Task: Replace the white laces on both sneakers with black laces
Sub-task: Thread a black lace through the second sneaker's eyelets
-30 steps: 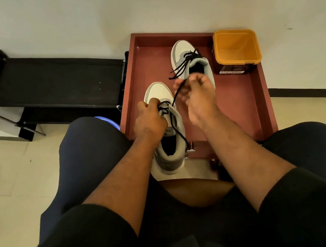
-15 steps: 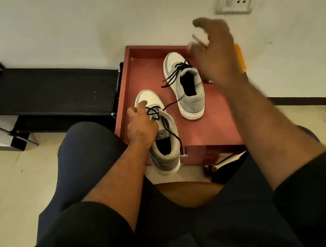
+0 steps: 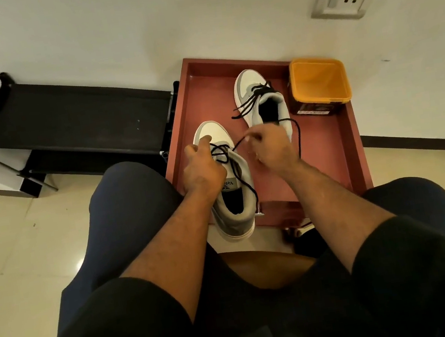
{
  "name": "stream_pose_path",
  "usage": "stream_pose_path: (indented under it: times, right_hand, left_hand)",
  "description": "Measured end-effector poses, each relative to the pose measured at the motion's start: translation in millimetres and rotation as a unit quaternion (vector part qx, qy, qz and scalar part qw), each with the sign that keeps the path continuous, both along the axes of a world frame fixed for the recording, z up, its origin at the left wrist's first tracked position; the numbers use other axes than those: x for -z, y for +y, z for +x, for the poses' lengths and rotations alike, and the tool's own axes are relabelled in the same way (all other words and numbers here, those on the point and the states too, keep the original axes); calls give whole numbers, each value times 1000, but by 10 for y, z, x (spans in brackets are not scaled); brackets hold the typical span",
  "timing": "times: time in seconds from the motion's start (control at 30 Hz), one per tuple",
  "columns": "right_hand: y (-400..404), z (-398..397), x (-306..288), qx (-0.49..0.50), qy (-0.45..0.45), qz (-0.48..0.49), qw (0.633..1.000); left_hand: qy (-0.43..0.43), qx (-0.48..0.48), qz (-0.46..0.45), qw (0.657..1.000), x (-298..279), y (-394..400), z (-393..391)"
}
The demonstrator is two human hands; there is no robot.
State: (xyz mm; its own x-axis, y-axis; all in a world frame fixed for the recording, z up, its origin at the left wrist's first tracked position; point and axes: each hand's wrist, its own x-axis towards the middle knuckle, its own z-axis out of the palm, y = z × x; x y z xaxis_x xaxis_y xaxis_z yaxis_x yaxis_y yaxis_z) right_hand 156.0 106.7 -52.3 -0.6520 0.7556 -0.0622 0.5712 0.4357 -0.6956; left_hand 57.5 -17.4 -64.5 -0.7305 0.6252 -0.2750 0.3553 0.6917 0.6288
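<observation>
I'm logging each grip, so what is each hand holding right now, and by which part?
The left hand grips the near sneaker at its laced front. The right hand pinches its black lace near the free end.

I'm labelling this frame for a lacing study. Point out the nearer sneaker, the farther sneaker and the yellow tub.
nearer sneaker (image 3: 234, 218): head view, grey heel collar.
farther sneaker (image 3: 249, 82): head view, white toe.
yellow tub (image 3: 318, 82): head view, inner wall.

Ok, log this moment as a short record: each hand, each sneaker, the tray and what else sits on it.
left hand: grips near sneaker at the laces
right hand: pinches black lace
far sneaker: black lace in, ends loose, not held
tray: red, holds far sneaker; near sneaker's heel overhangs its front edge
yellow tub: open, far right corner
</observation>
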Motion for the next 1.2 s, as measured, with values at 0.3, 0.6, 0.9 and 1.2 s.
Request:
stream_pose_path:
  times: [0.3,0.6,0.9,1.2]
  right_hand:
    - [1310,816,-727,292,117,128,940]
    - [-425,803,-185,47,36,-82,995]
    - [-485,768,22,-40,-61,-191,979]
    - [-678,732,-73,-14,-81,-81,993]
  left_hand:
    - [-4,-6,-14,1000,-41,-10,-9]
    - [-76,-37,44,995,-73,-19,34]
    - [-230,-101,131,959,-393,-348,339]
    - [-276,-96,132,947,-495,-414,465]
